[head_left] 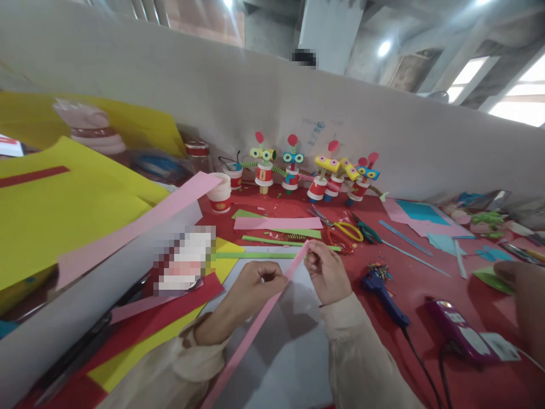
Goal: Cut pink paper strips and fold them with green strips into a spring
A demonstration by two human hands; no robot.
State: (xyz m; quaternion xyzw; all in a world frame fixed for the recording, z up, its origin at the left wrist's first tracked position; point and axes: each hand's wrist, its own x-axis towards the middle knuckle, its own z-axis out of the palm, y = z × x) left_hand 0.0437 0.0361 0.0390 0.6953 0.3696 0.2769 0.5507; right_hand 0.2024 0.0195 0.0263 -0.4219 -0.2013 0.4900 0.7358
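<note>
A long pink paper strip (255,329) runs slantwise between my hands above a pale grey sheet (298,352). My right hand (327,272) pinches its upper end. Lower down, my left hand (251,292) has its thumb and fingers closed on the same strip. Just beyond my hands lie green paper strips (264,255) and a wider pink piece (279,223). Scissors with yellow handles (349,230) and dark green pliers (368,230) rest to the right of them.
Several paper-cup figures (264,173) stand along the white partition (238,96). A blue glue gun (385,298) and a purple power strip (462,329) with cords lie on the red table (409,272). Yellow sheets (76,210) fill the left. Another person's hand (525,289) holds green paper at right.
</note>
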